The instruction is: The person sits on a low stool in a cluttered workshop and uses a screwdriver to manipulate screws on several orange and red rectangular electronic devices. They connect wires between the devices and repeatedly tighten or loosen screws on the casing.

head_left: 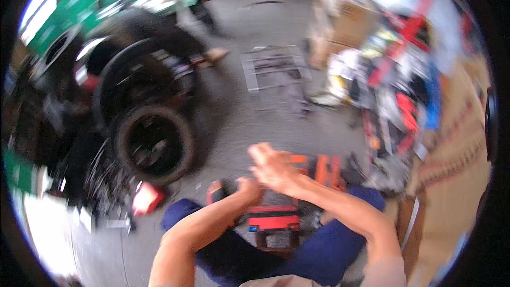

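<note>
My right hand [273, 170] and my left hand [248, 190] are close together in front of me, over the floor. The fingers of my right hand are curled. My left hand looks closed, partly covered by the right. Whatever they grip is hidden and blurred. Just below them, between my knees, lies a red and black case-like object [273, 219] with a blue corner. Orange pieces [328, 171] lie beyond my right forearm. A dark object with a reddish top [215, 192] is beside my left wrist.
Several black tires [154, 143] are piled at the left, beside tangled cords [103, 172] and a red and white object [147, 197]. A metal frame [276, 66] lies on the grey floor ahead. Cardboard boxes [353, 24] and mixed bags stand at the right, with a cardboard sheet [446, 180] nearer.
</note>
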`<action>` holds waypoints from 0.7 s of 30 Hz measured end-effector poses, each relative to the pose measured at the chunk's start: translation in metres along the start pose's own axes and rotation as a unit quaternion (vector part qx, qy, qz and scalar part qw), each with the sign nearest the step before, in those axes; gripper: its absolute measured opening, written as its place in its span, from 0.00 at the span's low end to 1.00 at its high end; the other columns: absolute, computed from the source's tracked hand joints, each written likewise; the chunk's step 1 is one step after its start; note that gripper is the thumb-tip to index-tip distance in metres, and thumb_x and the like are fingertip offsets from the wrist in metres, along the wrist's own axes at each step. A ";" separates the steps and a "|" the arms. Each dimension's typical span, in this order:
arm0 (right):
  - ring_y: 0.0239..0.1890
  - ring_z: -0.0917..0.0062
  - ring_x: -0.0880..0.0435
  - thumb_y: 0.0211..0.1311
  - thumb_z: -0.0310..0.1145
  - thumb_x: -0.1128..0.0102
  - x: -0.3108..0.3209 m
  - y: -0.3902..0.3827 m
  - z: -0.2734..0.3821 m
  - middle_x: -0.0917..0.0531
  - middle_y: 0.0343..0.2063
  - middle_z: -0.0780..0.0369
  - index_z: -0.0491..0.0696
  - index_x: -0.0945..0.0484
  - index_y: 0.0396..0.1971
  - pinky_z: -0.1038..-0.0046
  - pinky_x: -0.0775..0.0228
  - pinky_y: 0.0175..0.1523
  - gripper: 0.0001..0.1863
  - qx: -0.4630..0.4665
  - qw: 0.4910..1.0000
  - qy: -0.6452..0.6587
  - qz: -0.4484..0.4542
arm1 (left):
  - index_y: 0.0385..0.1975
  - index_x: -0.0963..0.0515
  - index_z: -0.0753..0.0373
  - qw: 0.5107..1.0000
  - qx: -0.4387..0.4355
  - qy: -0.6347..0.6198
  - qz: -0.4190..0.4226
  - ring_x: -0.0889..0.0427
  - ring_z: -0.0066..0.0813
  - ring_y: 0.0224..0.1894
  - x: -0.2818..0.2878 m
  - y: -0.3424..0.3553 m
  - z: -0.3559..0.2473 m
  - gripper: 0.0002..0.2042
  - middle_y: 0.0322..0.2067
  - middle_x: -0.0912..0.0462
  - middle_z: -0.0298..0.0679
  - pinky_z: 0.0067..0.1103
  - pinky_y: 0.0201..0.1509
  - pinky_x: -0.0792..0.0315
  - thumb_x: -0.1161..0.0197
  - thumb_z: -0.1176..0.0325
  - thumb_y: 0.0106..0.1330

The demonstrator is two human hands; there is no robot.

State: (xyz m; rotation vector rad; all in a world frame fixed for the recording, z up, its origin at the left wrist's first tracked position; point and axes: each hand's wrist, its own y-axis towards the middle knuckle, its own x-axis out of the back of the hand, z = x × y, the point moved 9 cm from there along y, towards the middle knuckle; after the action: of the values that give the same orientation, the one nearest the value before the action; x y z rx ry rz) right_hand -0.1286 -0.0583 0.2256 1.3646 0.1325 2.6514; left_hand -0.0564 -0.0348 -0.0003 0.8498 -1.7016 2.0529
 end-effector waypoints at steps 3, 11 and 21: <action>0.39 0.53 0.20 0.54 0.34 0.38 0.011 -0.005 -0.027 0.25 0.41 0.52 0.42 0.32 0.43 0.56 0.25 0.39 0.20 0.009 0.998 -0.006 -0.062 | 0.51 0.23 0.55 0.984 -0.115 -0.047 -0.126 0.19 0.38 0.50 0.019 0.010 -0.003 0.20 0.50 0.19 0.40 0.41 0.45 0.25 0.39 0.59 0.58; 0.26 0.74 0.20 0.56 0.31 0.32 0.230 -0.152 -0.029 0.23 0.25 0.60 0.43 0.29 0.32 0.70 0.29 0.29 0.13 -0.060 0.874 0.182 -0.446 | 0.44 0.23 0.60 0.988 -0.132 -0.019 -0.082 0.19 0.43 0.51 0.069 -0.020 -0.039 0.18 0.45 0.18 0.44 0.39 0.51 0.25 0.36 0.57 0.57; 0.27 0.75 0.17 0.61 0.30 0.37 0.246 -0.535 -0.012 0.19 0.29 0.57 0.40 0.28 0.36 0.73 0.21 0.33 0.11 -0.378 0.610 0.056 -0.694 | 0.44 0.23 0.60 0.985 -0.154 -0.036 -0.068 0.20 0.45 0.51 0.068 -0.028 -0.045 0.19 0.45 0.19 0.46 0.39 0.51 0.26 0.37 0.55 0.58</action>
State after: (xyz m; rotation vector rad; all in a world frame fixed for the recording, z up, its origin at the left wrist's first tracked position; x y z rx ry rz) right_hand -0.2270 0.5123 0.3356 0.3570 0.0279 1.1206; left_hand -0.1011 0.0075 0.0596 0.9176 -1.8778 1.6339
